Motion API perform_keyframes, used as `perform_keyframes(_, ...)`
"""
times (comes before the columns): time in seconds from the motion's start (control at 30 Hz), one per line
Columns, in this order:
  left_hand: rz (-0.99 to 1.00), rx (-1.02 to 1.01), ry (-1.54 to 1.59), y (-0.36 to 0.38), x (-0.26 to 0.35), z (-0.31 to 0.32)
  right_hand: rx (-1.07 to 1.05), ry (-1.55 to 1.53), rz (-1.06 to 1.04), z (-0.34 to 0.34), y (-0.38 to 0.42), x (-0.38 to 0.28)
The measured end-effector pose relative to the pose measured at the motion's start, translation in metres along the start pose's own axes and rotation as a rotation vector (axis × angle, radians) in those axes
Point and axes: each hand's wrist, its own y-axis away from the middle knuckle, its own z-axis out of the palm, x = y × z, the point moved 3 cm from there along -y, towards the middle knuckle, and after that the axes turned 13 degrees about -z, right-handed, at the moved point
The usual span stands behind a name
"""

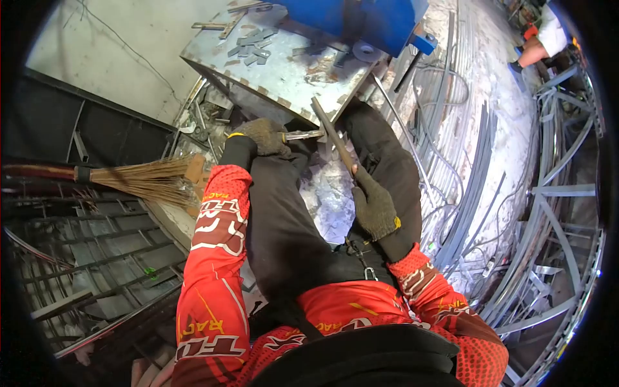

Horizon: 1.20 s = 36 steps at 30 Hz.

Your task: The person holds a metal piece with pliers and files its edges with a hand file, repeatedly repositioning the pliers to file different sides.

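My left hand (264, 137), in a dark knitted glove, is closed round the handle of a silver metal tool (302, 135), which looks like pliers. The tool's tip meets a long flat bar (334, 134), perhaps a file, just off the front corner of the metal table (303, 87). My right hand (375, 208), gloved too, grips the lower end of this bar, which slants up and left to the table edge. Small grey metal pieces (251, 46) lie on the tabletop. Whether the tool's jaws hold a small piece is too small to tell.
A blue machine (361, 22) stands at the table's back. Long metal strips (474, 187) cover the floor at right, beside a rack of bent metal (561, 193). A broom (138, 177) lies at left above a metal grid (97, 251). Another person's leg (532, 53) shows at top right.
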Motion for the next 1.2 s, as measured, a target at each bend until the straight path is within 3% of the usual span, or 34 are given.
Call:
perform_keyframes(0.07, 0.006, -0.005, -0.080, 0.006, 0.010, -0.008, 0.079, -0.021, -0.045, 0.007, -0.009, -0.004)
perform_keyframes(0.23, -0.059, -0.012, -0.131, -0.001, 0.005, -0.001, -0.037, -0.014, 0.050, 0.024, -0.106, -0.003)
perform_keyframes(0.37, -0.023, 0.033, -0.086, -0.001, 0.001, -0.003, -0.050, -0.009, 0.075, 0.022, -0.073, -0.006)
perform_keyframes(0.43, 0.021, 0.033, -0.136, -0.001, 0.007, -0.004, 0.106, 0.032, -0.106, 0.021, -0.014, 0.009)
perform_keyframes(0.5, -0.006, -0.088, -0.178, 0.011, 0.022, -0.018, 0.069, 0.004, -0.027, 0.003, 0.009, -0.005)
perform_keyframes(0.57, -0.001, -0.081, -0.168, 0.005, 0.015, -0.011, 0.049, -0.026, 0.058, 0.002, 0.012, -0.005)
perform_keyframes(0.67, -0.008, -0.058, -0.160, 0.009, 0.022, -0.017, 0.135, 0.041, -0.048, 0.017, -0.035, 0.005)
perform_keyframes(0.73, -0.024, -0.050, -0.168, 0.014, 0.023, -0.018, -0.049, 0.112, 0.004, 0.019, -0.086, 0.004)
perform_keyframes(0.83, -0.062, -0.025, -0.104, 0.005, 0.012, -0.008, -0.042, 0.129, -0.039, 0.012, -0.121, 0.002)
perform_keyframes(0.87, -0.076, 0.016, -0.085, 0.003, 0.010, -0.006, 0.033, 0.088, -0.083, 0.010, -0.120, 0.001)
perform_keyframes(1.1, -0.001, 0.008, -0.050, -0.003, 0.003, -0.001, -0.012, 0.136, -0.059, -0.011, 0.016, -0.008)
perform_keyframes(1.2, -0.004, -0.018, -0.117, 0.016, 0.022, -0.015, 0.025, 0.153, -0.042, -0.005, 0.008, -0.008)
